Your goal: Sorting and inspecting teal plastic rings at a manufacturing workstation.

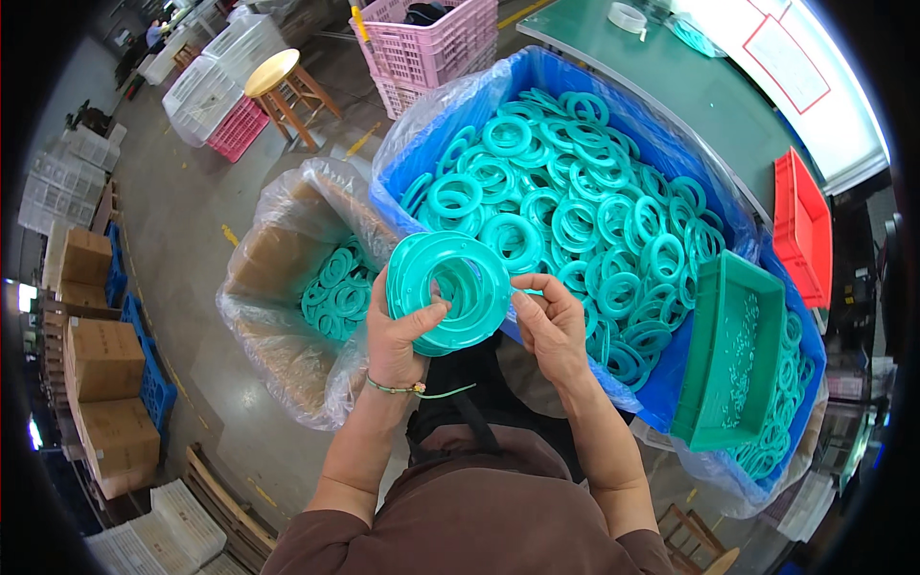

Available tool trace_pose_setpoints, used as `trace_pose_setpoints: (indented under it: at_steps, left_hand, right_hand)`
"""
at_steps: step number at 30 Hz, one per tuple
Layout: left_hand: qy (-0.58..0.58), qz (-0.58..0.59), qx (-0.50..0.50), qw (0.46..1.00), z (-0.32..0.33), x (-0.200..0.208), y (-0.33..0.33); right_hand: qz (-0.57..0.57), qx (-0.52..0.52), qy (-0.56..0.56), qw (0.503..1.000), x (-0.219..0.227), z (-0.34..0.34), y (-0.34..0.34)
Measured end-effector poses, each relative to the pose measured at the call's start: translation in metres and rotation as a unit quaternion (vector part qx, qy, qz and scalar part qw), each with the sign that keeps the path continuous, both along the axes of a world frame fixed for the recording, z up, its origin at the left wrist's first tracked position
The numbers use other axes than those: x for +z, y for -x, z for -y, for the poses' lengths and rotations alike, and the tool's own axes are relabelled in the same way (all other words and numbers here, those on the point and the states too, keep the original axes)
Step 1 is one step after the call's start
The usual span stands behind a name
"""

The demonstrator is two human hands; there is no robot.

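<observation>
My left hand [395, 331] is closed round a small stack of teal plastic rings [414, 265], its thumb across the front ring and fingertips showing through the centre hole. At the right edge of that stack, my right hand [551, 326] pinches with thumb and forefinger. Whatever sits between those fingertips is too small to make out. Just beyond my hands, a blue bin [395, 182] lined with clear plastic is heaped with loose teal rings [575, 218]. To the left, a carton [278, 240] with a plastic liner has more rings [337, 287] at its bottom.
A green tray [704, 374] with small teal bits rests over the bin's right part. A red tray [805, 230] stands beyond it, by a green table [661, 86]. Pink crates [431, 48] and a wooden stool [287, 86] stand farther off; brown boxes [115, 441] line the left.
</observation>
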State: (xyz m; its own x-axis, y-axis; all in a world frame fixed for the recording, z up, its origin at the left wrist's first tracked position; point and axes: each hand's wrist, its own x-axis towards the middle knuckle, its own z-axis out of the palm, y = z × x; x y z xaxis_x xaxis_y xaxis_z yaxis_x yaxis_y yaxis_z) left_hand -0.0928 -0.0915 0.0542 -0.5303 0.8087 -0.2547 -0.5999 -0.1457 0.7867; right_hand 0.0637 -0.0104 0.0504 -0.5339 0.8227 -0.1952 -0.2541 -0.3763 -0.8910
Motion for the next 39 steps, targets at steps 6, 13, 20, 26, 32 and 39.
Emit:
trace_pose_setpoints:
  at_steps: [6,13,20,26,32,39]
  left_hand:
    - [0.004,-0.036,-0.021,0.999,-0.004,0.004,-0.013]
    - [0.014,-0.010,-0.085,0.996,0.000,0.005,-0.012]
    - [0.023,-0.020,-0.137,0.990,0.000,0.001,-0.010]
    - [0.005,0.114,-0.100,0.988,0.001,-0.002,-0.012]
    - [-0.019,0.109,-0.047,0.993,-0.002,-0.006,-0.024]
    - [0.002,-0.003,-0.041,0.999,-0.006,-0.004,-0.034]
  right_hand:
    - [0.033,-0.021,0.010,0.999,0.002,-0.003,-0.006]
    - [0.119,0.047,-0.068,0.989,-0.011,-0.013,-0.021]
    - [0.113,0.037,-0.059,0.991,-0.011,-0.010,-0.021]
    - [-0.082,0.017,0.103,0.991,-0.004,0.003,-0.021]
    - [-0.159,-0.068,0.125,0.977,-0.013,0.038,-0.006]
    - [-0.186,-0.096,0.170,0.963,-0.016,0.050,-0.002]
